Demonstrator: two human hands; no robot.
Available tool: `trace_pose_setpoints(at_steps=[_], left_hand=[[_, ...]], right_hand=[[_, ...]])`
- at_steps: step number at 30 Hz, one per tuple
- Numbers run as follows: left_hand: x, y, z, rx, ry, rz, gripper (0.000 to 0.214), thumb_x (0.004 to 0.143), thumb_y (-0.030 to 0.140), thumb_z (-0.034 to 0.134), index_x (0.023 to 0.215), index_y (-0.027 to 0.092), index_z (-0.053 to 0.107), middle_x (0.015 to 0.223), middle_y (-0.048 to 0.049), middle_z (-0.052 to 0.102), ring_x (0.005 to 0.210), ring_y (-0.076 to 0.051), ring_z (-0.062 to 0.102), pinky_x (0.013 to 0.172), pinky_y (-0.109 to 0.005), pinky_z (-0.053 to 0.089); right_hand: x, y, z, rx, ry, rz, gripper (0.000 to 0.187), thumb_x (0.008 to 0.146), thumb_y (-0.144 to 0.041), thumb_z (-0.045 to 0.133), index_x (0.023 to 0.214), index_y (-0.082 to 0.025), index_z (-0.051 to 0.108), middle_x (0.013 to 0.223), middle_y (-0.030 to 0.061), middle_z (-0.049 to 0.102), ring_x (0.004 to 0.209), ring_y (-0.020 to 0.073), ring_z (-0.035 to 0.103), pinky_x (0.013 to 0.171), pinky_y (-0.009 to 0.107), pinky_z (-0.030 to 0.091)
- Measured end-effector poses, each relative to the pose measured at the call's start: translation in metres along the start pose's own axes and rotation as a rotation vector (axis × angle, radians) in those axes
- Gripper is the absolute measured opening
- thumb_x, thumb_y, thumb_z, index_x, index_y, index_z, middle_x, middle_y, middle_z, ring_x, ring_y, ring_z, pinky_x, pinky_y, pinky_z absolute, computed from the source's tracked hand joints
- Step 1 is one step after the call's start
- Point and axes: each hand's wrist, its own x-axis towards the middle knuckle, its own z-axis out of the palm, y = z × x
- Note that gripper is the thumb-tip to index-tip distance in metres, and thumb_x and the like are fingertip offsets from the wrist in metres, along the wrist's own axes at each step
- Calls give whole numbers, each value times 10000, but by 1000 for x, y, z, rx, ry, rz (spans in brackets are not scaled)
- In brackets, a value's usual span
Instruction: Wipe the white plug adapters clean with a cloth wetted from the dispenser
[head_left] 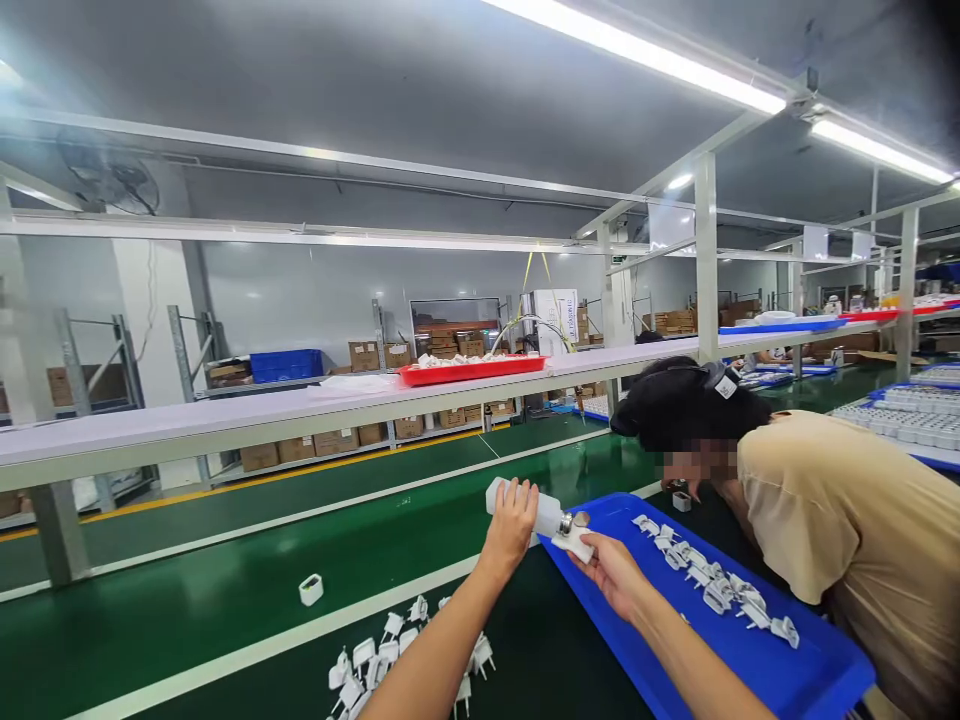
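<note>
My left hand (512, 522) is wrapped around a white plastic bottle (550, 513) tipped onto its side, its metal neck and open cap pointing right. Close against that neck, my right hand (613, 572) pinches a small white piece (576, 543), perhaps a folded cloth; its exact kind does not show. Both hands are above the left rim of a blue tray (592, 610). A row of white plug-like parts (697, 570) with pins lies in the tray. More white plug parts (386, 652) are heaped on the dark work surface, partly hidden behind my left forearm.
A white ring-shaped housing (310, 590) stands on the green conveyor belt (247, 575). At the right a co-worker (847, 520) in a tan shirt leans over the bench beside the tray. A raised shelf (330, 405) crosses ahead, carrying a red tray (472, 371) of white parts.
</note>
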Motion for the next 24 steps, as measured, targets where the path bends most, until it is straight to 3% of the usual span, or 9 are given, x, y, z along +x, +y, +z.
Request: trace_pose_setpoints(at_steps=[12, 24], left_hand=[[5, -1, -25, 145, -43, 113, 406, 967, 282, 677, 1354, 191, 596, 1444, -118, 582, 1310, -329, 568, 1076, -600, 475], [-2, -1, -24, 6, -79, -15, 408, 970, 315, 672, 1352, 194, 594, 1434, -117, 584, 1273, -319, 591, 1048, -581, 501]], right_hand=[[-10, 5, 8, 116, -18, 85, 365, 981, -364, 661, 1293, -182, 610, 1286, 94, 641, 1062, 237, 673, 882, 447, 588], [-10, 7, 10, 107, -15, 16, 353, 981, -362, 662, 1280, -178, 615, 1261, 90, 650, 1033, 227, 680, 859, 431, 595]])
